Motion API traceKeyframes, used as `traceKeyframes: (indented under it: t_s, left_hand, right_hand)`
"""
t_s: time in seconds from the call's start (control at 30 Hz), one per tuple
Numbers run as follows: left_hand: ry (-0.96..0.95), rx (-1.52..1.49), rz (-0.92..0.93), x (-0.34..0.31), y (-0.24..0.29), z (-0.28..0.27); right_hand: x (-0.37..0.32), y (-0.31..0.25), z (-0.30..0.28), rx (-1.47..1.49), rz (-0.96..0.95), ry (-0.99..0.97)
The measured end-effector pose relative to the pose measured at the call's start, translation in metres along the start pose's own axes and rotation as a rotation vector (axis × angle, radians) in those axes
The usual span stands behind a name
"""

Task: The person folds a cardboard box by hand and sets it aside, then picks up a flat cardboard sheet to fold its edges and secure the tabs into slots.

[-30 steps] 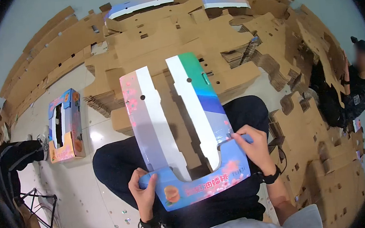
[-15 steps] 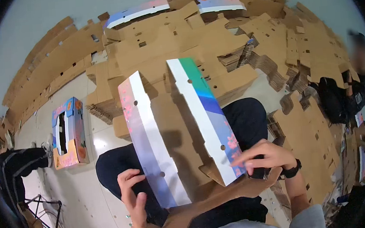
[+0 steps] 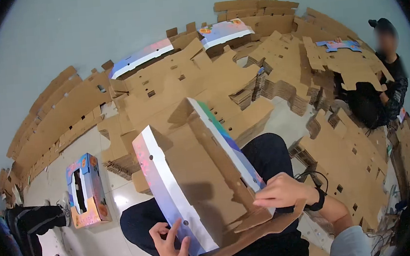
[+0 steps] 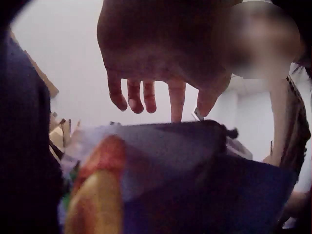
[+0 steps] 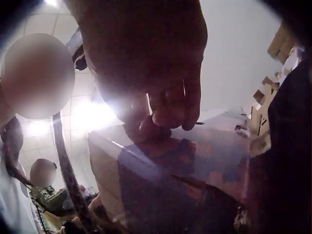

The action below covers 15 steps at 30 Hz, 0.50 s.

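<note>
A printed cardboard box [image 3: 174,191] lies tilted across my lap, its brown inside facing up and its long side walls raised. The near end flap [image 3: 260,231] is folded outward toward my body. My left hand [image 3: 170,248] rests against the outside of the left wall, index finger beside a round hole and thumb spread apart. In the left wrist view, its fingers [image 4: 175,100] extend down at the box edge. My right hand [image 3: 284,190] pinches the right wall near the near corner. Its curled fingers [image 5: 168,117] sit on the printed surface in the right wrist view.
A folded printed box [image 3: 92,216] stands on the floor at left, beside another person's leg [image 3: 37,221]. Stacks of flat brown cardboard [image 3: 182,88] spread ahead, with more sheets [image 3: 340,165] at right. A person in dark clothes [image 3: 395,74] sits at the far right.
The printed end panel that both hands held up has swung down and outward, baring the inside. The right hand has come onto the right wall's corner. The head view has tilted upward.
</note>
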<state>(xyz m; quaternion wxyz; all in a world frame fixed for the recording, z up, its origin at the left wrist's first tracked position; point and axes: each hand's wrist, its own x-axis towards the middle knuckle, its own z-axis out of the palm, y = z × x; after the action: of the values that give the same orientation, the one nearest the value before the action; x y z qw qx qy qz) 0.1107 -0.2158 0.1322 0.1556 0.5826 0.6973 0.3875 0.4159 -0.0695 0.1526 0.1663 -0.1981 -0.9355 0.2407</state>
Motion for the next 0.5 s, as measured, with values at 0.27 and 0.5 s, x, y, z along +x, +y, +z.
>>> traceKeyframes:
  t_s: [0.27,0.5]
  left_hand:
    - [-0.188,0.146,0.212,0.004,0.017,0.018]
    - [0.226,-0.031,0.172,-0.017,-0.007,-0.009]
  right_hand:
    - [-0.05,0.013,-0.029,0.15,0.563,0.305]
    - [-0.061,0.033,-0.054,0.206,0.748,0.155]
